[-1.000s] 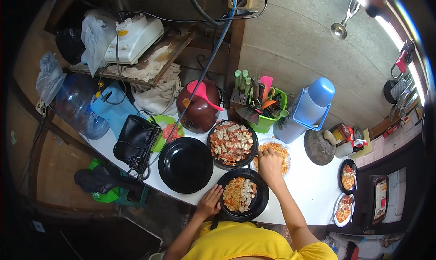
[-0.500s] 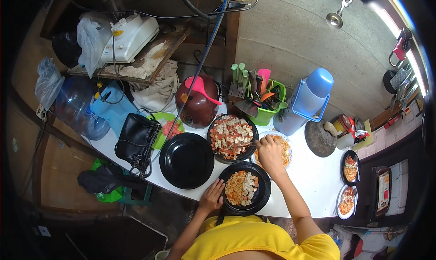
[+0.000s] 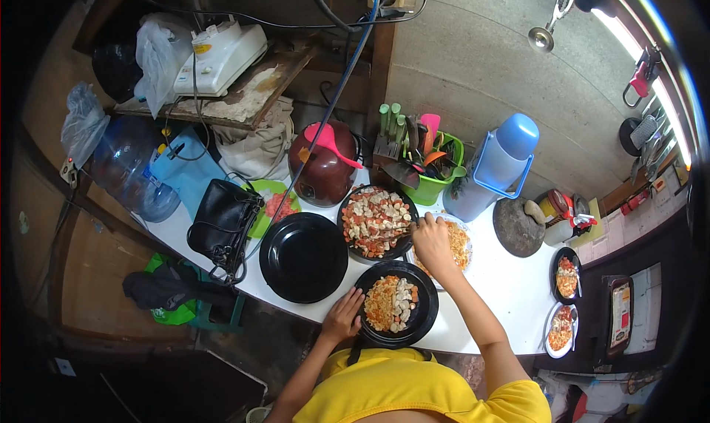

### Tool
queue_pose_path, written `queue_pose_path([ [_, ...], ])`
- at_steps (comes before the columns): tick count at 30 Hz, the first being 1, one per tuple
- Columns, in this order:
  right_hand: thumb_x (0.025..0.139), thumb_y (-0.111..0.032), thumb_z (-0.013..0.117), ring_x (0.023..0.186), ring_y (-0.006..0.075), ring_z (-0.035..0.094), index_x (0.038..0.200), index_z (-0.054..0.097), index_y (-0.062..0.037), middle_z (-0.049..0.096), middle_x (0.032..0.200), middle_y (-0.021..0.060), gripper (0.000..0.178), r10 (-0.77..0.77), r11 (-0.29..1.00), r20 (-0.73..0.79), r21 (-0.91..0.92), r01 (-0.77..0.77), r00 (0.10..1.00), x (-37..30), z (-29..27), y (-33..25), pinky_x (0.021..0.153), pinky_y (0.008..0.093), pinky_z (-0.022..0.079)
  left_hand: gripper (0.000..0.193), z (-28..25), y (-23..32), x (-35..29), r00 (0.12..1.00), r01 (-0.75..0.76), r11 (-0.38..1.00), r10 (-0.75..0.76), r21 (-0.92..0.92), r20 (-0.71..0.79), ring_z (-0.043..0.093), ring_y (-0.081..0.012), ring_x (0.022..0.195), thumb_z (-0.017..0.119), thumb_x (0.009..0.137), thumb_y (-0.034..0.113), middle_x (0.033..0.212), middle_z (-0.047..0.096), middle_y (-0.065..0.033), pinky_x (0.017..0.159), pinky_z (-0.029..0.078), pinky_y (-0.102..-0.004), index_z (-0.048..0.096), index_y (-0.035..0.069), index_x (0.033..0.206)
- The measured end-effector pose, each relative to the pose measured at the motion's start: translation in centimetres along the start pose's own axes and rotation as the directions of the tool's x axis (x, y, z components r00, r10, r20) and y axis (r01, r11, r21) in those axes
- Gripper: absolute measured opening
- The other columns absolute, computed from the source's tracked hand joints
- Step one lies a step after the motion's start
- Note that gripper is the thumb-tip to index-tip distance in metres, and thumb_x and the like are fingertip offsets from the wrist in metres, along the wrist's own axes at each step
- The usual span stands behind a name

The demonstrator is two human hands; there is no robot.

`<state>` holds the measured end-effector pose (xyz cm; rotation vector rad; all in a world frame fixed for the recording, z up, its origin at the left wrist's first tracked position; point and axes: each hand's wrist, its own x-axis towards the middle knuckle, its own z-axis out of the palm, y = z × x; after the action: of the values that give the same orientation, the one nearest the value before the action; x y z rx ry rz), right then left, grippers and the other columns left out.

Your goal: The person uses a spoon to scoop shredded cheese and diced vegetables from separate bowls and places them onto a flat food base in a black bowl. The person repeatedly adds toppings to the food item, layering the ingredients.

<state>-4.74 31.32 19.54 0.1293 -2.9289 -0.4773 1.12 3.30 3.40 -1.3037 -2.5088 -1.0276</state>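
Head view: clamping the right hand (image 3: 431,238) on a utensil (image 3: 411,230) over the chopped-food plate (image 3: 350,248), resting the left hand (image 3: 342,317) against the rice plate (image 3: 425,327), unclear whether gripping.

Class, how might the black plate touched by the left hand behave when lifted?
The plate is probably stiff, given its round rim. Loose rice and pale chunks could slide if tilted. Its shiny surface may be slippery.

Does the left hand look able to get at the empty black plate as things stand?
Probably yes: the empty black plate lies just beyond the left hand with nothing visible between them, though that hand rests at the rim of the filled black plate.
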Motion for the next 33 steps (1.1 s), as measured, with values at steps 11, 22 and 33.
queue_pose_path([
  [11, 0.076, -0.014, 0.064, 0.096, 0.0228, 0.059, 0.074, 0.071, -0.0095, 0.068, 0.085, 0.0070, 0.008, -0.078, 0.992, 0.051, -0.100, 0.083, 0.996, 3.3, 0.3, -0.2, 0.074, 0.0356, 0.045, 0.054, 0.0, 0.0, 0.0, 1.000, -0.016, 1.000, 0.016, -0.010, -0.014, 0.045, -0.0346, 0.135, 0.053, 0.083, 0.015, 0.141, 0.051, -0.0198, 0.109, 0.040, -0.0433, 0.053, -0.004, 0.134],
  [22, 0.078, -0.020, 0.065, 0.090, 0.0208, 0.061, 0.068, 0.071, -0.0154, 0.069, 0.072, 0.0013, 0.014, -0.149, 0.967, 0.028, -0.205, 0.152, 0.988, 7.5, 1.1, -1.6, 0.068, 0.0357, 0.042, 0.051, 0.3, -0.1, -0.1, 0.999, -0.025, 0.999, 0.024, -0.021, -0.041, 0.045, -0.0350, 0.135, 0.054, 0.085, 0.016, 0.141, 0.051, -0.0195, 0.109, 0.040, -0.0441, 0.054, -0.003, 0.132],
  [33, 0.079, -0.022, 0.064, 0.095, 0.0189, 0.056, 0.071, 0.074, -0.0176, 0.069, 0.075, -0.0002, 0.013, -0.126, 0.937, 0.027, -0.325, 0.128, 0.992, 6.7, 0.7, -3.3, 0.075, 0.0357, 0.037, 0.052, 0.4, -0.5, -0.2, 0.999, -0.034, 0.998, 0.032, -0.053, -0.037, 0.042, -0.0354, 0.137, 0.054, 0.086, 0.016, 0.143, 0.049, -0.0189, 0.109, 0.038, -0.0452, 0.052, -0.002, 0.135],
])
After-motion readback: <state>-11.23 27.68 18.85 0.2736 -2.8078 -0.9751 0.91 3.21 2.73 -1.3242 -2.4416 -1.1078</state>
